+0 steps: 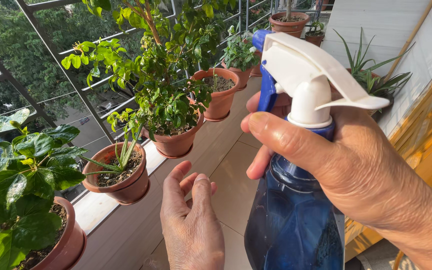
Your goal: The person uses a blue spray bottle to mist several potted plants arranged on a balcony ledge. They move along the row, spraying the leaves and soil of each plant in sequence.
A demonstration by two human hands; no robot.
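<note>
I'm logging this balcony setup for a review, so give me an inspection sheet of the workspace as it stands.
Surface: pale tiled ledge along a metal railing.
Job's things: blue spray bottle with white trigger head.
Clutter: nothing seen.
Hands: right hand wrapped around the bottle's neck; left hand open, holding nothing, below the pots.
Cables: nothing seen.
Surroundings: terracotta pots with leafy plants in a row; trees beyond the railing; white wall on the right.

Sunlit balcony with tiled floor and metal grille.

Pale floor tiles run to the far end. Metal grille closes the left side, trees beyond. White wall stands far right; yellow panel near right.
</note>
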